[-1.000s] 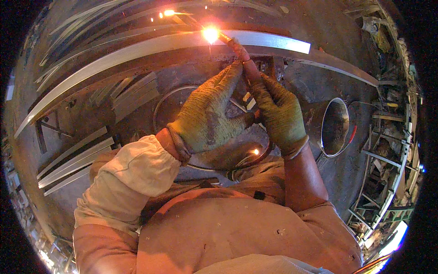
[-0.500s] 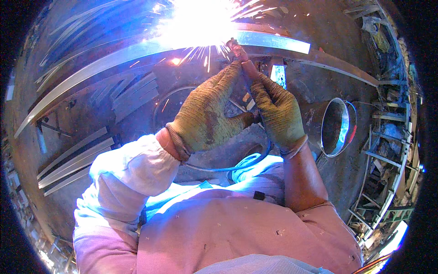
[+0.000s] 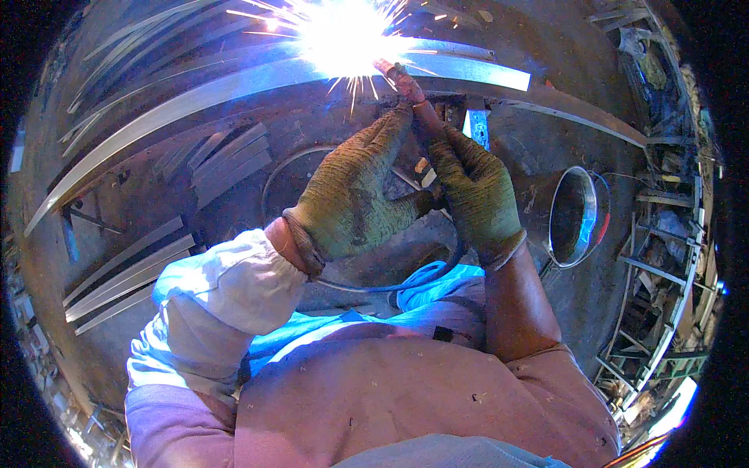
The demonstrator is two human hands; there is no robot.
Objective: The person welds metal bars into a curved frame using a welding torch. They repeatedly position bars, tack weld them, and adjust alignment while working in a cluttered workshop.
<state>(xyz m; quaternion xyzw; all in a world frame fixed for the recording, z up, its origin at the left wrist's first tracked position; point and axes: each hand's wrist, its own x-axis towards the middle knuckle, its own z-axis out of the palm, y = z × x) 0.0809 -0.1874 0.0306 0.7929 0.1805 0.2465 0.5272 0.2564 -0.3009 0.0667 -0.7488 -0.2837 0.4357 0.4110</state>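
A welding torch (image 3: 425, 117) with a reddish-brown neck points forward, its tip beside a glaring white arc (image 3: 347, 39) that throws sparks. My right hand (image 3: 480, 195), in a worn yellow-green glove, is wrapped round the torch's handle. My left hand (image 3: 343, 195), gloved alike, steadies the torch: its fingertips press on the neck and its thumb reaches the handle lower down. A long, bright metal bar (image 3: 484, 72) runs across under the arc; the glare hides the spot being welded. From the handle a dark cable (image 3: 441, 269) loops down toward my lap.
Several flat metal strips (image 3: 129, 277) lie on the floor at left, with more strips (image 3: 234, 164) farther in. A round metal drum (image 3: 573, 218) stands open at right. Beyond it runs a ladder-like metal frame (image 3: 659, 269) among scrap.
The arc glare has shrunk and shifted slightly right, baring more of the bar and the torch tip. Both hands keep nearly the same place and grip.
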